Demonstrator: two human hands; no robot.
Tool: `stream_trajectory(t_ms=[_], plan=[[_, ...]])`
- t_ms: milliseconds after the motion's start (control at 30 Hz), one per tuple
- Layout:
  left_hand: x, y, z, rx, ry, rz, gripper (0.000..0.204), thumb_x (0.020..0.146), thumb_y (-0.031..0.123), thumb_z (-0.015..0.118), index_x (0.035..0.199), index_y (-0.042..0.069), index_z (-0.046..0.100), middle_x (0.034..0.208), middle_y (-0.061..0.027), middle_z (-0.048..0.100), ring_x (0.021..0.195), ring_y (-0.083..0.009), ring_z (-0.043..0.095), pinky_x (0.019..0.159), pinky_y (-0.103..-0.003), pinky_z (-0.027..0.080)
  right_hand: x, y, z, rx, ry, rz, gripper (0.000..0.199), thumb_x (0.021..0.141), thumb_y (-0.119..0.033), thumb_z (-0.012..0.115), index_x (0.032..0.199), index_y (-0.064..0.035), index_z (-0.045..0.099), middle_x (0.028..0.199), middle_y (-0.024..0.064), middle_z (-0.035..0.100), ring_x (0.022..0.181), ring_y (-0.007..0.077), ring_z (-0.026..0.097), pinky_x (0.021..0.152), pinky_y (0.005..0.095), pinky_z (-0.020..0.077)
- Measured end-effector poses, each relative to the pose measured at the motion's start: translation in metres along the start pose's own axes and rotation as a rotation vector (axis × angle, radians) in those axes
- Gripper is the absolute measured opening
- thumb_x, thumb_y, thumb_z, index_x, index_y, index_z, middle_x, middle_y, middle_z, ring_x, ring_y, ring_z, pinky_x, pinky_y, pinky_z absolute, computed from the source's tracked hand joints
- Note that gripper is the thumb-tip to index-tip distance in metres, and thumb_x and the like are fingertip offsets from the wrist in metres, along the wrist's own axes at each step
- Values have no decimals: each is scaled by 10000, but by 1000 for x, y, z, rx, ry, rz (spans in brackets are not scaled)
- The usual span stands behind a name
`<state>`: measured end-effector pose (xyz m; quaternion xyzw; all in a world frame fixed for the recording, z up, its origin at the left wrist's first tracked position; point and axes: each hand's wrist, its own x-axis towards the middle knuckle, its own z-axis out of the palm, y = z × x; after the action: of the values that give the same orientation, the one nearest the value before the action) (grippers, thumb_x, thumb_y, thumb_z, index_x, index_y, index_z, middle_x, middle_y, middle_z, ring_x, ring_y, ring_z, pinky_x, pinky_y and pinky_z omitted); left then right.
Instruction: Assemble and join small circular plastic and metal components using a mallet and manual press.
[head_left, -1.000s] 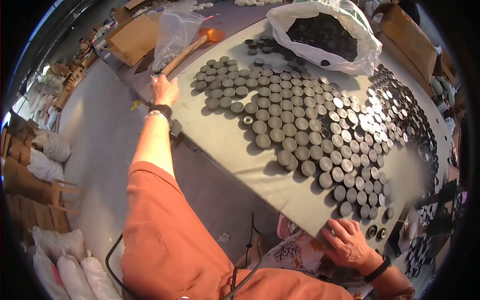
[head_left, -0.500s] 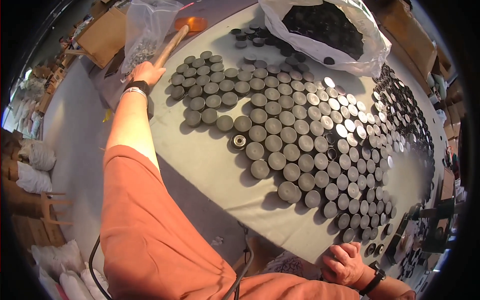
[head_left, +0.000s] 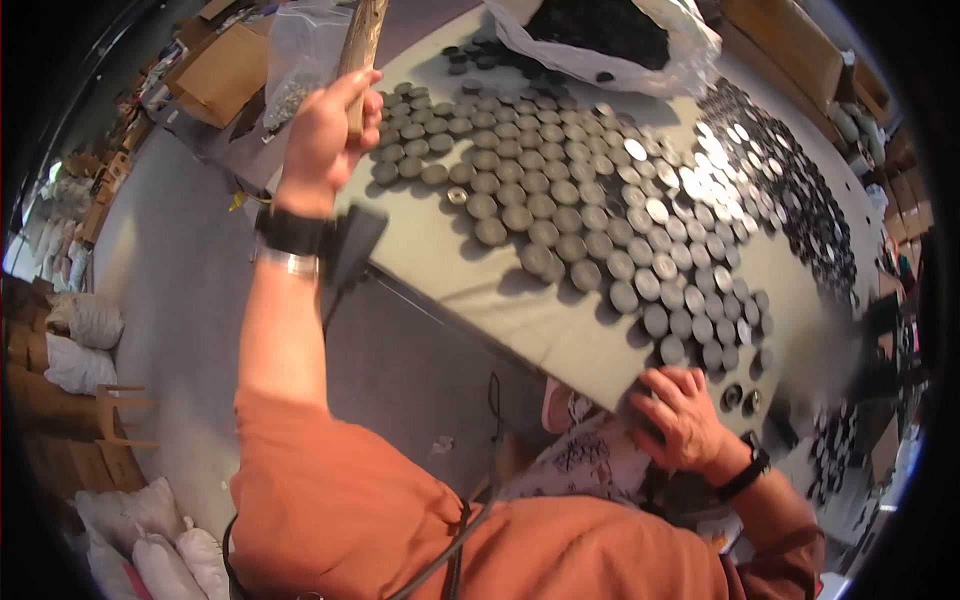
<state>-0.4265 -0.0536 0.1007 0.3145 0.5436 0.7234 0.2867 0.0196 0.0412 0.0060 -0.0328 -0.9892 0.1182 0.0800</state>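
My left hand point(head_left: 325, 140) is wrapped round the wooden handle point(head_left: 366, 40) of a mallet, held up over the table's left end. The mallet's head is cut off by the upper edge. At the table's near right corner my right hand point(head_left: 688, 420) has curled fingers, with something dark partly hidden under them that I cannot make out. Many round grey-black caps point(head_left: 566, 220) lie close together across the pale table point(head_left: 480, 300). One cap with a shiny metal centre point(head_left: 457, 196) sits at the left side of the group. Two dark ringed caps point(head_left: 732, 397) lie just beyond my right hand.
A white plastic bag point(head_left: 690, 65) full of black pieces stands open at the far side. A clear bag point(head_left: 305, 45) of small parts and a cardboard box point(head_left: 225, 75) are at the far left. White sacks point(head_left: 150, 520) and a wooden chair point(head_left: 125, 415) stand on the floor at left.
My left hand has lifted the mallet from the far left and brought it nearer; its orange head has left the view. The view has shifted, and my right hand stays by the table corner.
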Motion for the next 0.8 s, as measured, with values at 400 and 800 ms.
stream_trajectory(t_ms=[400,800], plan=[[-285,-95,229,195,-695,61,398,749,153,746,1062,9,546,761,-67,572,641,-131,520,592,-283,455,-35,-57,-88,1367,1112,626,429,969,-379,442,1246,-53,409,1086,148,558,945,221,591,757,382,535],[-220,-151,308,792,-559,823,205,766,202,691,894,49,643,854,-92,615,819,-276,586,701,-368,488,-173,-40,-71,730,747,1131,576,899,-154,571,1414,-61,330,775,8,537,557,69,513,472,228,434]])
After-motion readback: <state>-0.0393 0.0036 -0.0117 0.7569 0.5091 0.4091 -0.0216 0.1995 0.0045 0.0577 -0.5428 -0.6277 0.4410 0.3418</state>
